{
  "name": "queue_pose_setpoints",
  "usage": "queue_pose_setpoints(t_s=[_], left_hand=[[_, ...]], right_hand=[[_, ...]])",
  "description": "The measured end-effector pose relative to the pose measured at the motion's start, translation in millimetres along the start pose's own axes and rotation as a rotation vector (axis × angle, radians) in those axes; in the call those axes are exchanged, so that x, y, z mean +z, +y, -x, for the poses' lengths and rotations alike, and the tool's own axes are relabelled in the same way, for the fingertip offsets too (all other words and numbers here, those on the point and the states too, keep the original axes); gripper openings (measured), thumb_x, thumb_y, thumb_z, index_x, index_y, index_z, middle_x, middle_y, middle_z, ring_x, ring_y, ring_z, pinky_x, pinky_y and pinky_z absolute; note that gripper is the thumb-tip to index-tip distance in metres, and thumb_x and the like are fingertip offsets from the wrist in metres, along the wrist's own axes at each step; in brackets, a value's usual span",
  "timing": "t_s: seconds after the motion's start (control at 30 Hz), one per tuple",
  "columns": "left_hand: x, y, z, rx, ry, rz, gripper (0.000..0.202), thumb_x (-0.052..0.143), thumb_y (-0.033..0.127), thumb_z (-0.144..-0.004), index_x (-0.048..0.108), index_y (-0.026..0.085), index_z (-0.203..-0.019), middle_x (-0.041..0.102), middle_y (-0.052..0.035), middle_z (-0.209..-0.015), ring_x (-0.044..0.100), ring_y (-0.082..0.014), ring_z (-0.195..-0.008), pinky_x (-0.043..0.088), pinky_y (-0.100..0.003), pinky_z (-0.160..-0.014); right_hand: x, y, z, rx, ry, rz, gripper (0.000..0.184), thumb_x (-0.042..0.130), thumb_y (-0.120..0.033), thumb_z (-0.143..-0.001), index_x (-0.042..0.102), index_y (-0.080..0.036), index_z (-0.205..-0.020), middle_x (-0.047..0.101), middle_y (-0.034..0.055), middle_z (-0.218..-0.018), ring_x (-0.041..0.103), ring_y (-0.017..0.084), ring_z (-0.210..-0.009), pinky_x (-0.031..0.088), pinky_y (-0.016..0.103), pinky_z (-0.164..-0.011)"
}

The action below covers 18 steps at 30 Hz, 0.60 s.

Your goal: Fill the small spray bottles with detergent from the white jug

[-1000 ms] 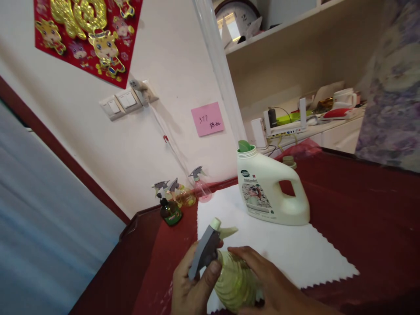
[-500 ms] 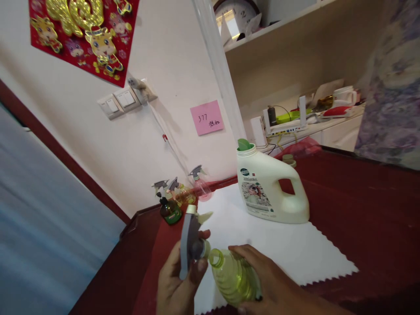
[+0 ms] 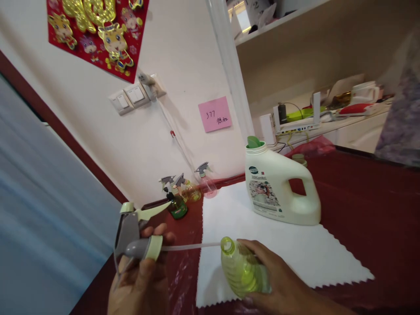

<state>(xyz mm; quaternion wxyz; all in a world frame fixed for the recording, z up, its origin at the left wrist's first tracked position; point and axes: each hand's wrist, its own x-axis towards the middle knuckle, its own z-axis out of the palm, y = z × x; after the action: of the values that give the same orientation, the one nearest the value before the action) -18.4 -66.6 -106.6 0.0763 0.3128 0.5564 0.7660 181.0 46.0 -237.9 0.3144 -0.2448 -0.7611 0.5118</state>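
Observation:
My left hand [image 3: 144, 271] is closed around a grey and pale-green trigger spray head [image 3: 138, 247] at the lower left. From its collar a thin clear dip tube [image 3: 193, 247] runs right, its end at the mouth of a yellow-green translucent bottle [image 3: 241, 271]. Whether the tip is still inside the neck, I cannot tell. My right hand [image 3: 275, 275] grips the bottle, which leans with its mouth toward the spray head. Behind them a large pale-green jug [image 3: 282, 192] stands uncapped, a green spout showing in its neck.
White cloth [image 3: 295, 249] with zigzag edges lies on the dark red tabletop [image 3: 367, 210]. Against the wall stand a dark green pump bottle [image 3: 177, 205], a pink spray bottle [image 3: 208, 186] and yellowish spray bottles [image 3: 190, 191]. A green cap [image 3: 299, 159] sits behind the jug.
My left hand has moved left with the spray head, away from the bottle, and the long dip tube now shows between them. The whole view has shifted slightly.

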Motion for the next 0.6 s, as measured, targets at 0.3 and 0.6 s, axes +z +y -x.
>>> queue_pose_setpoints(t_s=[0.3, 0.6], left_hand=[[-29.0, 11, -25, 0.133, 0.084, -0.022, 0.037, 0.085, 0.042, -0.078, 0.073, 0.031, -0.111, 0.074, 0.0048, -0.116, 0.07, -0.0127, -0.098, 0.057, -0.02, -0.092], [-86.2, -42, -73, 0.442, -0.549, -1.281, 0.037, 0.051, 0.031, -0.09, 0.071, 0.024, -0.119, 0.077, -0.0081, -0.117, 0.07, -0.0292, -0.104, 0.051, -0.044, -0.094]], right_hand=[[2, 12, 0, 0.04, -0.001, -0.018, 0.086, 0.072, -0.021, -0.066, 0.043, -0.023, -0.146, 0.057, 0.0167, -0.144, 0.058, 0.036, -0.128, 0.045, 0.056, -0.109], [1, 3, 3, 0.116, 0.028, -0.03, 0.083, 0.072, -0.024, -0.064, 0.048, -0.021, -0.143, 0.059, 0.0136, -0.144, 0.056, 0.032, -0.131, 0.043, 0.046, -0.112]])
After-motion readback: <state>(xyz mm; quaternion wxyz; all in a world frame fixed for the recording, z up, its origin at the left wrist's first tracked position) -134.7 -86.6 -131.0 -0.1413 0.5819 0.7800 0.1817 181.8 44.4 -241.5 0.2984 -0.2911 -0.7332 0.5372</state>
